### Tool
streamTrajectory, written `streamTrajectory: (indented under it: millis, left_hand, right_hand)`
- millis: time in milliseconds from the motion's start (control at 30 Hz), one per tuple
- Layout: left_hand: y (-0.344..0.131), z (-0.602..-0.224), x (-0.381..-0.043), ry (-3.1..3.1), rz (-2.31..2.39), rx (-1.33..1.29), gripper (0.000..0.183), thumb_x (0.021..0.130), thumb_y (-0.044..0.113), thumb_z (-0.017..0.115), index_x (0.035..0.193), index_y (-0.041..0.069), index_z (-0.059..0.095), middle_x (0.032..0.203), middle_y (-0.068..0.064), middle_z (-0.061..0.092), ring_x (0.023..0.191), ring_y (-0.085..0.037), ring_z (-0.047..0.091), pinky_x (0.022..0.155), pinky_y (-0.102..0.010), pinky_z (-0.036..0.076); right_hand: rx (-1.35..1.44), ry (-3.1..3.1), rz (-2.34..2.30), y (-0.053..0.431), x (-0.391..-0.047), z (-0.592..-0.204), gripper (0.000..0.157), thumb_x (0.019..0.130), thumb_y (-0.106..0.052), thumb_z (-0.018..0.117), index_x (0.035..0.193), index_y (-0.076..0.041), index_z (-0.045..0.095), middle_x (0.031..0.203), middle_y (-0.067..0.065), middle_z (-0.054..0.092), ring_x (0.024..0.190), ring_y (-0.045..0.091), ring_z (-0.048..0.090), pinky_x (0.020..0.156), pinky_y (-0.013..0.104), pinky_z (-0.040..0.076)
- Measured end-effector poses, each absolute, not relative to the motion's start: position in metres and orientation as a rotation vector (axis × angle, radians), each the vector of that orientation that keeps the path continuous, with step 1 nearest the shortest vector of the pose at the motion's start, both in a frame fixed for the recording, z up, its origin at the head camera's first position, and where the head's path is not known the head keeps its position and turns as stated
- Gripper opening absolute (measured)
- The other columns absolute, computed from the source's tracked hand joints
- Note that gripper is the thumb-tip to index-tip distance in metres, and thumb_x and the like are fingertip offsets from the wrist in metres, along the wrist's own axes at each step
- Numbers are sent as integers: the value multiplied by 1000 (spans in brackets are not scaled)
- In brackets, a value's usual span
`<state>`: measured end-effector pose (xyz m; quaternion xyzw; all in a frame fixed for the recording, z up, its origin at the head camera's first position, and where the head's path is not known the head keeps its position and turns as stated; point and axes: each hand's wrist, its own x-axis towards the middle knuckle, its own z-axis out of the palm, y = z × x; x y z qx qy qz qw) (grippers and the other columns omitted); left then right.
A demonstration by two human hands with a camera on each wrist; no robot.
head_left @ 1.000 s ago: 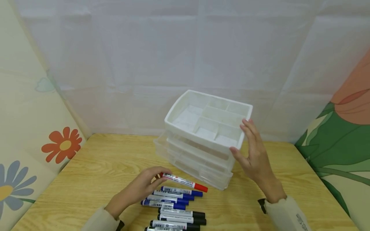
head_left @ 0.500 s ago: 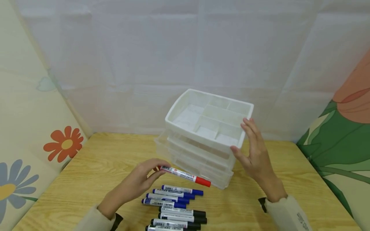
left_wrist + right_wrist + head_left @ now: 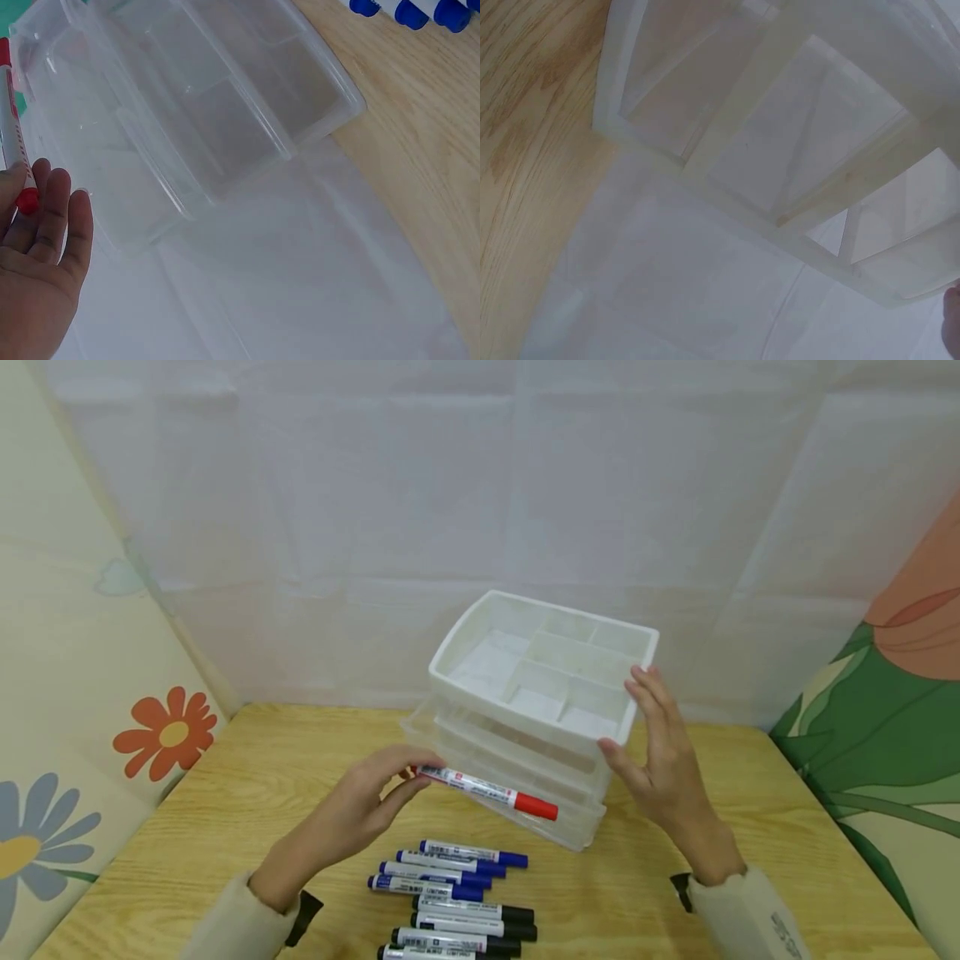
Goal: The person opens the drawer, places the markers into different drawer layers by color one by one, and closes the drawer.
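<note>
My left hand pinches a red-capped marker near its tail end between thumb and fingers. The marker is held in the air in front of a plastic drawer organizer, its cap pointing right. In the left wrist view, the marker runs along the left edge beside the see-through drawers. My right hand touches the right side of the organizer's white top tray, thumb at the front corner and fingers farther back. Only a fingertip of the right hand shows in the right wrist view, next to the organizer's side frame.
Several blue-capped markers lie in a row on the wooden table, with several black-capped markers nearer the front edge. The organizer's top tray is divided into compartments. A white cloth hangs behind the table.
My left hand has lifted the red-capped marker up and away from the blue-capped row, toward the organizer's drawers. The right hand has stayed at the tray's side.
</note>
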<state>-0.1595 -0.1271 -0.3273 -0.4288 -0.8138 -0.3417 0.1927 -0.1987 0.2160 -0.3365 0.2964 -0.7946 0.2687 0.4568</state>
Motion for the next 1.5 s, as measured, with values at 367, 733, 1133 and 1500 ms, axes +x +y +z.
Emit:
streamTrajectory:
  millis: [367, 733, 1133, 1500]
  left_hand:
    - [-120, -309, -173, -2260, -948, -1241, 31, 88, 3, 57, 118, 11, 56, 110, 3, 61, 93, -8, 56, 73, -20, 48]
    - [-113, -299, -191, -2235, -821, -1234, 28, 86, 2, 60, 114, 8, 59, 107, 1, 63, 101, -11, 57, 84, -27, 50]
    - [-106, -288, -202, -2403, -861, -1305, 29, 90, 8, 55, 118, 16, 57, 113, 6, 62, 100, -6, 57, 81, -23, 51]
    - [-99, -285, -208, -2533, -761, -1329, 27, 91, 12, 54, 118, 18, 57, 112, 10, 61, 99, -4, 58, 84, -21, 51]
  right_hand:
    - [726, -1952, 654, 217, -199, -337, 75, 91, -54, 42, 132, 8, 38, 142, 20, 35, 133, 40, 28, 116, 31, 18]
    - [735, -1941, 651, 215, -198, -336, 75, 91, -54, 42, 131, 9, 39, 142, 21, 36, 133, 40, 29, 116, 31, 18]
    - [727, -1948, 663, 216, -198, -337, 75, 91, -55, 42, 132, 8, 38, 142, 20, 36, 135, 37, 27, 116, 31, 18]
    - [727, -1953, 667, 216, -198, -338, 75, 91, -55, 41, 132, 7, 38, 143, 20, 35, 134, 39, 28, 116, 32, 18]
